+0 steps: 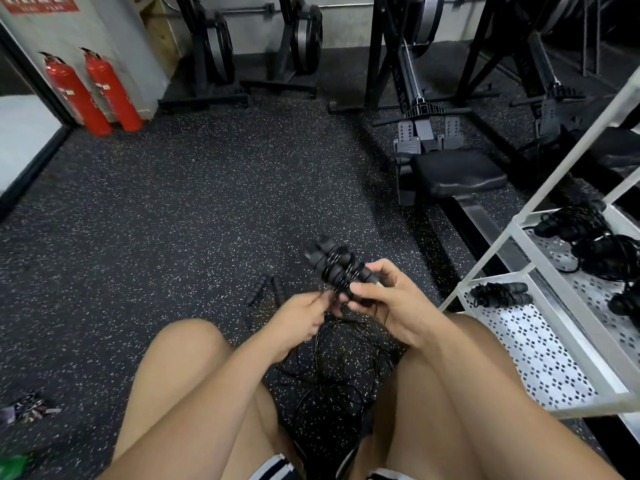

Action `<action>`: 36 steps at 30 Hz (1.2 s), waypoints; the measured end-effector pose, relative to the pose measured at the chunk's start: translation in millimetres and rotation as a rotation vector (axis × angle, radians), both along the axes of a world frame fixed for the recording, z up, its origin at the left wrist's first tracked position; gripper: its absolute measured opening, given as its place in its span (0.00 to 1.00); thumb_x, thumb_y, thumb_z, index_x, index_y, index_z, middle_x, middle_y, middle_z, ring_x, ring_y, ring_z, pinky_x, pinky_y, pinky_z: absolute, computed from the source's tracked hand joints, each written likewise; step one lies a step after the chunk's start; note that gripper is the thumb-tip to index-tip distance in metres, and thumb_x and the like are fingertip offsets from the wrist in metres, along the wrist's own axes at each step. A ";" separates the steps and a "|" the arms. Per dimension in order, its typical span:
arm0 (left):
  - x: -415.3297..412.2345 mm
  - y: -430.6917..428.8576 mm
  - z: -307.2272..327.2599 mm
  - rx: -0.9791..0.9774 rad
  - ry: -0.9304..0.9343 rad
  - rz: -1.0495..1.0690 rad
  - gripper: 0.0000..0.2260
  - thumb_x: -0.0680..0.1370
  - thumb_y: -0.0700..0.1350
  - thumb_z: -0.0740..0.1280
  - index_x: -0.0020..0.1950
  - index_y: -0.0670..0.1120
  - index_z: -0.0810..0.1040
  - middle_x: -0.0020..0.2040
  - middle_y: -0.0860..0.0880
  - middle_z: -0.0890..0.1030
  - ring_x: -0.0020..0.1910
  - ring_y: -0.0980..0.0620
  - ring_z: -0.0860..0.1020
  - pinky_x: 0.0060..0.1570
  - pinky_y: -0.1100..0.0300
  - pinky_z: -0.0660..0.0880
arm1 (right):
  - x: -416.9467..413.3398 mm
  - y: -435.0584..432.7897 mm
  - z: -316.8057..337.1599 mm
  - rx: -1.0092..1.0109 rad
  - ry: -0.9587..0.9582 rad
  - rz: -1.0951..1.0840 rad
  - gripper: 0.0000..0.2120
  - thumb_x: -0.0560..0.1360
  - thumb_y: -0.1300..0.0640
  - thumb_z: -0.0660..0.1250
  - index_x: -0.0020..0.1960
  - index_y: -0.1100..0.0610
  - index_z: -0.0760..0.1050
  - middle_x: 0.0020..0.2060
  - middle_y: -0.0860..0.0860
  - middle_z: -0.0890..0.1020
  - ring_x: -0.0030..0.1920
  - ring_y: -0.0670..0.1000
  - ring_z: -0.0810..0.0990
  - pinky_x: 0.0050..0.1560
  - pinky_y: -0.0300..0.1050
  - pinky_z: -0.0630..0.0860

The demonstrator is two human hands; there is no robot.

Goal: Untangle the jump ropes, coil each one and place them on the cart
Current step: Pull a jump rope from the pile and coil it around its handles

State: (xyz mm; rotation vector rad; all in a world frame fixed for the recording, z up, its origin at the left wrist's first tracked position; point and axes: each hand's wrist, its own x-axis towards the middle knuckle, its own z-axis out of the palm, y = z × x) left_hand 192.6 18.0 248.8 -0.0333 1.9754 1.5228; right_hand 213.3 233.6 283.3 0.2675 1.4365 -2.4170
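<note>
Nearest me, between the raised knees, the loose cord (332, 368) lies in a black tangle on the speckled floor. That is my main worry. It seems to run up into the hands, so a hard pull could cinch a knot or catch it under a leg.

The left hand (301, 317) has its fingers curled, pinching the cord. The right hand (394, 303) is wrapped round the paired handles (332, 263), which have several turns of cord around them. If that grip slackens, I expect the wraps to spring off.

Just beyond the left hand, a second pair of handles (266, 289) lies on the floor. I cannot tell whether its cord feeds the same tangle, because black cord on dark rubber is hard to trace.

To the right stands the cart (540, 358). One coiled rope (498, 294) sits at the far-left corner of its lower shelf, and more coiled ropes (571, 223) sit on the shelf above. The cart's right side is cut off by the frame.
</note>
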 end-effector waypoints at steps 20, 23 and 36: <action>-11.7 -20.8 18.1 -0.159 0.447 0.026 0.09 0.76 0.53 0.80 0.39 0.52 0.85 0.35 0.49 0.83 0.33 0.58 0.75 0.37 0.59 0.72 | 0.3 -7.2 -29.1 0.757 0.092 0.461 0.16 0.78 0.63 0.78 0.62 0.48 0.82 0.49 0.54 0.88 0.44 0.57 0.89 0.46 0.53 0.87; -15.5 -25.2 19.7 -0.133 0.429 0.012 0.08 0.74 0.52 0.82 0.40 0.53 0.87 0.37 0.48 0.84 0.35 0.58 0.76 0.41 0.57 0.74 | 7.0 -5.6 -17.6 0.567 0.051 0.553 0.18 0.80 0.65 0.76 0.67 0.54 0.81 0.52 0.60 0.88 0.47 0.57 0.88 0.44 0.48 0.85; -24.5 -28.3 17.9 0.186 -0.026 0.068 0.09 0.79 0.53 0.77 0.44 0.49 0.84 0.40 0.52 0.84 0.41 0.52 0.80 0.45 0.55 0.77 | 9.0 10.0 -1.0 0.025 0.161 0.472 0.20 0.82 0.70 0.68 0.74 0.66 0.74 0.61 0.67 0.81 0.51 0.62 0.84 0.52 0.47 0.85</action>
